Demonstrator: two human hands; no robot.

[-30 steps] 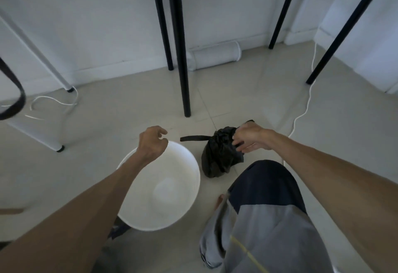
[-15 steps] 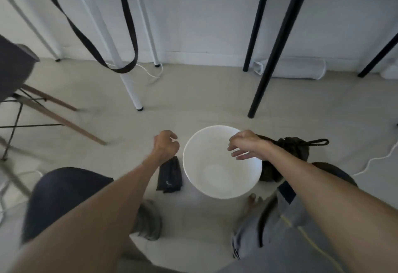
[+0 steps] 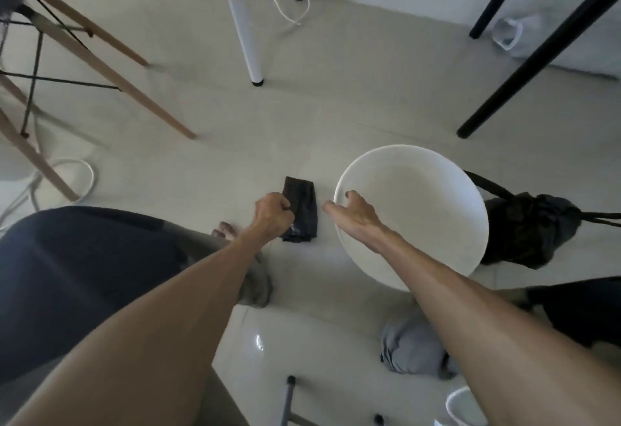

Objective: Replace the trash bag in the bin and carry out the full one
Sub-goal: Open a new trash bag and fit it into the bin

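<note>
Left hand [image 3: 271,212] grips the folded fresh bag [image 3: 301,210], right hand [image 3: 353,212] open over the unlined bin [image 3: 411,217]; full bag [image 3: 527,229] not yet carried out.

There are two hands: the left hand [image 3: 271,214] and the right hand [image 3: 353,215]. There is one white bin [image 3: 420,190]. There are two black bags: one folded bag [image 3: 302,210] left of the bin, one full tied bag [image 3: 527,227] on the right. Two black table legs [image 3: 537,56] stand far right.
</note>
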